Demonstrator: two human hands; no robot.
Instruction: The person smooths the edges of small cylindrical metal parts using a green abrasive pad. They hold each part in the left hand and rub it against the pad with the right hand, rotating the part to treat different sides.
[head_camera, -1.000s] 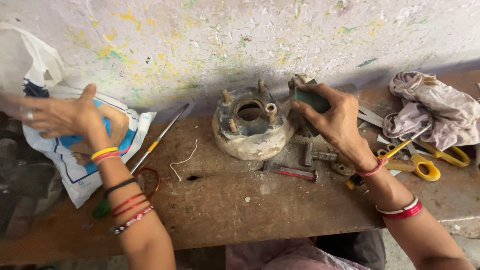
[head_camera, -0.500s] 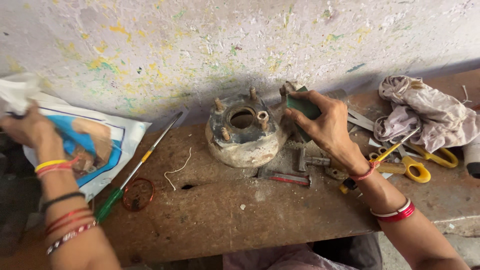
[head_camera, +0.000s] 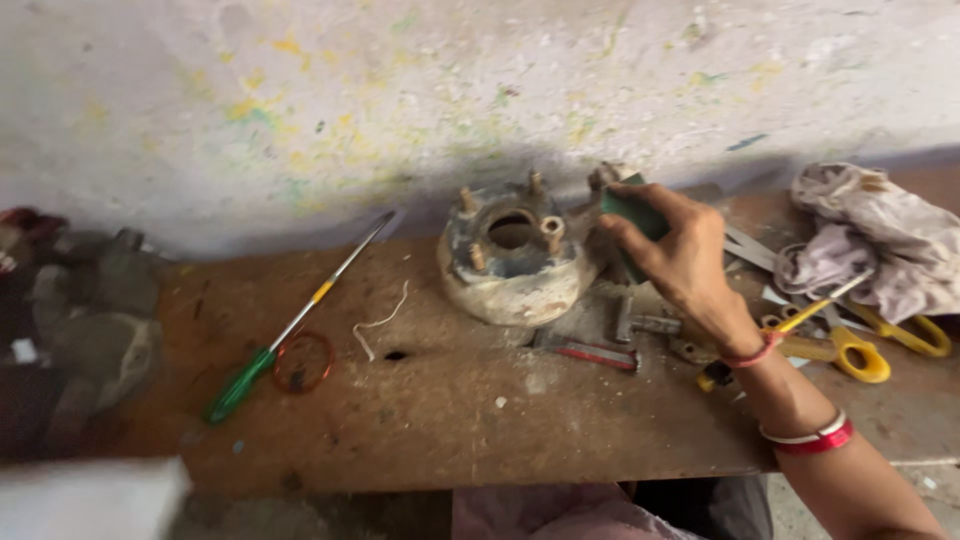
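Note:
A worn grey metal hub (head_camera: 510, 260) with several studs around a round hole sits on the brown wooden bench (head_camera: 440, 420) near the wall. My right hand (head_camera: 680, 255) is just to the right of the hub, fingers closed on a small green block (head_camera: 632, 212) that rests against the hub's right side. Red bangles and a thread circle that wrist. My left hand is out of the picture.
A long screwdriver with a green handle (head_camera: 290, 325) lies diagonally at left beside a copper wire ring (head_camera: 302, 362) and a bit of white string (head_camera: 380, 322). Yellow-handled scissors (head_camera: 860, 345), small metal tools (head_camera: 600, 350) and a crumpled cloth (head_camera: 870, 240) lie at right. Dark clutter (head_camera: 80, 320) fills the far left.
My left hand and the white-and-blue bag it held have gone out of view to the left. My right hand stays at the hub with the green block.

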